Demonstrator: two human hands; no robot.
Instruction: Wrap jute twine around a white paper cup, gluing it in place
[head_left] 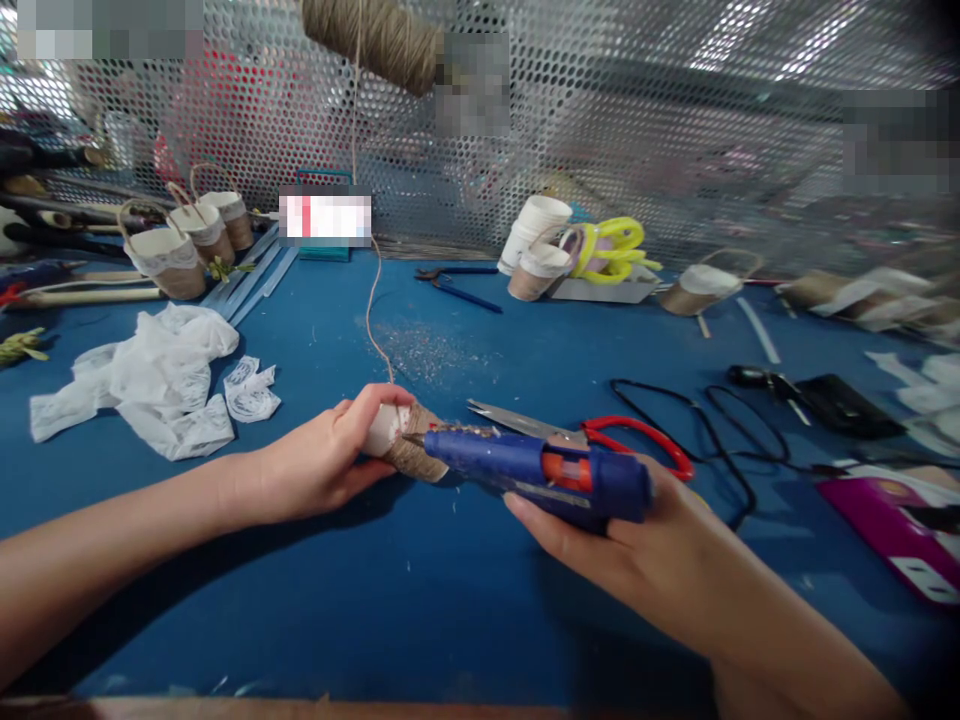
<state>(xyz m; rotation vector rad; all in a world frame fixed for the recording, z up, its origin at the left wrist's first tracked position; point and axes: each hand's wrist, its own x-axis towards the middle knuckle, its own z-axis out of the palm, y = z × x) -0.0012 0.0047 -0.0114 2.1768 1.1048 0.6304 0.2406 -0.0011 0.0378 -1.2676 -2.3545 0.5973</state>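
Note:
My left hand [322, 455] grips a small paper cup [420, 455] lying on its side, partly wrapped in brown twine. From the cup a strand of twine [373, 310] runs up to a large spool [375, 40] hanging at the top. My right hand [637, 540] is closed around a blue hot glue gun [517, 465]. The gun's nozzle points left, at or just over the border between the white paper and the twine; whether it touches I cannot tell. Behind the gun lie red-handled scissors [637, 435], partly hidden by it.
White lace [172, 370] lies at the left. Twine-wrapped cups with handles [172, 265] stand behind it, beside clear glue sticks [259, 270]. Pliers [457, 285], stacked white cups [532, 230] and yellow cord [615, 250] sit at the back. A black cable [712, 420] loops at the right.

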